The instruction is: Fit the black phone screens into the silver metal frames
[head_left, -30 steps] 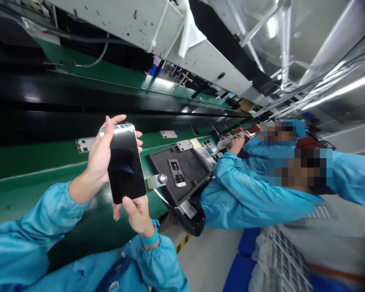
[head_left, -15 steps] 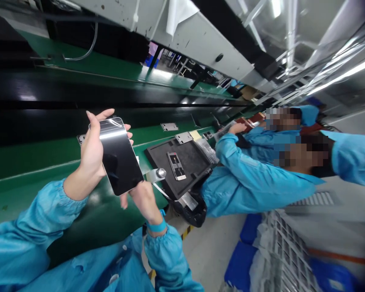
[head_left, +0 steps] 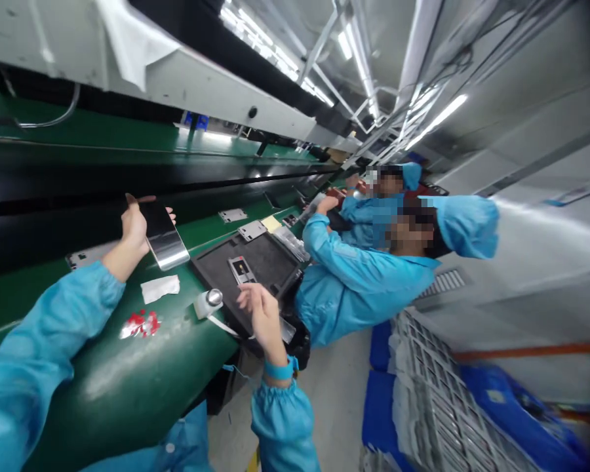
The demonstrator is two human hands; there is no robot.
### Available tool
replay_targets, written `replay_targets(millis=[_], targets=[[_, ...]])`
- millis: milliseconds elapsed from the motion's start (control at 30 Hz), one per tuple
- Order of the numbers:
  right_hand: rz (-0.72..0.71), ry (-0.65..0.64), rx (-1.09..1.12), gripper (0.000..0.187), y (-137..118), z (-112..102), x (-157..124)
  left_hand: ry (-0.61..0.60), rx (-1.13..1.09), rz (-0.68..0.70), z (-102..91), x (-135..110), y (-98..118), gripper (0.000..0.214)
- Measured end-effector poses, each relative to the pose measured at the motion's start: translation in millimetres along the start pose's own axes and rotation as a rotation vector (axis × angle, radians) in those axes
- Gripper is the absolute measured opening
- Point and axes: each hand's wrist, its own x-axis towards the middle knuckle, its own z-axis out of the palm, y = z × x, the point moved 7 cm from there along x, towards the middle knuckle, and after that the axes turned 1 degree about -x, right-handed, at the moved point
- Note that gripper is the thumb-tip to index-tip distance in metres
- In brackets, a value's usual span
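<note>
My left hand (head_left: 134,226) grips a dark-screened phone (head_left: 163,236) by its long edge and holds it out over the green bench (head_left: 142,367), near the black conveyor belt (head_left: 54,223). My right hand (head_left: 258,309) is off the phone, its fingers loosely spread and holding nothing, above the near edge of a black tray (head_left: 263,259). On that tray lies a small phone part (head_left: 239,269). A white cloth (head_left: 160,287) and a small round bottle (head_left: 208,303) sit on the bench between my hands.
Red marks (head_left: 140,323) show on the bench by my left sleeve. Grey phone frames (head_left: 233,215) lie along the belt. Two people in blue coats (head_left: 354,282) work at the same bench to my right. Grey crates (head_left: 432,380) on blue bins stand on the floor.
My right hand let go of the phone and moved right to the black tray. My left hand carried the phone away toward the belt. The view swung right.
</note>
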Motion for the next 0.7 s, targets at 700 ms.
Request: replay_targets(millis=[700], targets=[[0.340,-0.224,-0.521,0.059,134,-42,106,-0.272,1.512,0.336,204.1,193,-202,0.067]])
